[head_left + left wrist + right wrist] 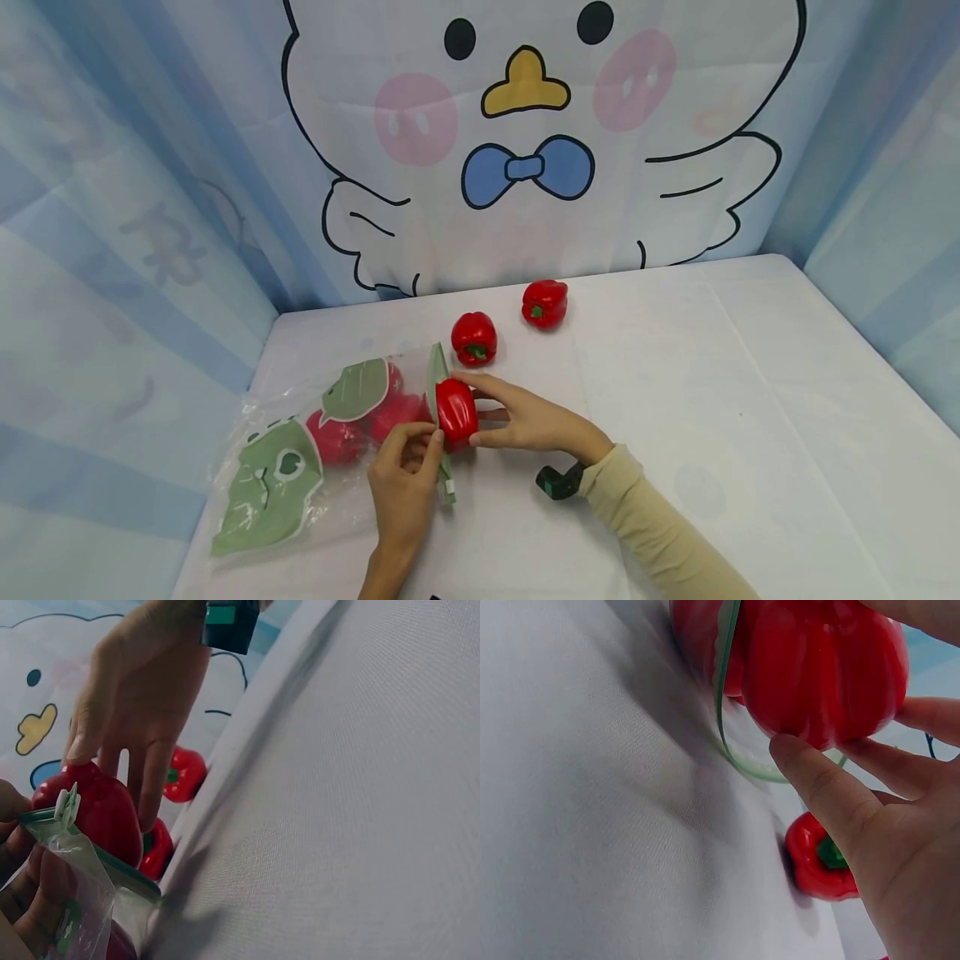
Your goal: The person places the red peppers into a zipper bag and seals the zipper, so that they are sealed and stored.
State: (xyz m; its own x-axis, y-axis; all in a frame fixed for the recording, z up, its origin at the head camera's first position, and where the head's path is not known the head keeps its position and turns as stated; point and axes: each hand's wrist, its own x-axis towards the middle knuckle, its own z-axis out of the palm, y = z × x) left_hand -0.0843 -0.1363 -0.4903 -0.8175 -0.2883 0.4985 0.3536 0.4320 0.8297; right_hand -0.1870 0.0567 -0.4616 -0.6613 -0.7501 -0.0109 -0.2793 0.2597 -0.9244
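Observation:
My right hand (pixel 536 421) grips a red bell pepper (pixel 457 410) at the mouth of a clear zip bag (pixel 352 508) with green cartoon print. Thumb and fingers lie on opposite sides of the pepper (pixel 829 671) in the right wrist view. My left hand (pixel 407 479) pinches the bag's green zip edge (pixel 446 475); its slider shows in the left wrist view beside the fingers (pixel 34 900). Inside the bag, several red peppers (pixel 339 440) show through the plastic, partly behind the print.
Two more red bell peppers stand beyond the bag on the white table (pixel 675 400), one nearer (pixel 474 338) and one farther back (pixel 545 304). A dark device (pixel 558 482) is on my right wrist. Cartoon-printed curtains (pixel 517 242) hang behind and at both sides.

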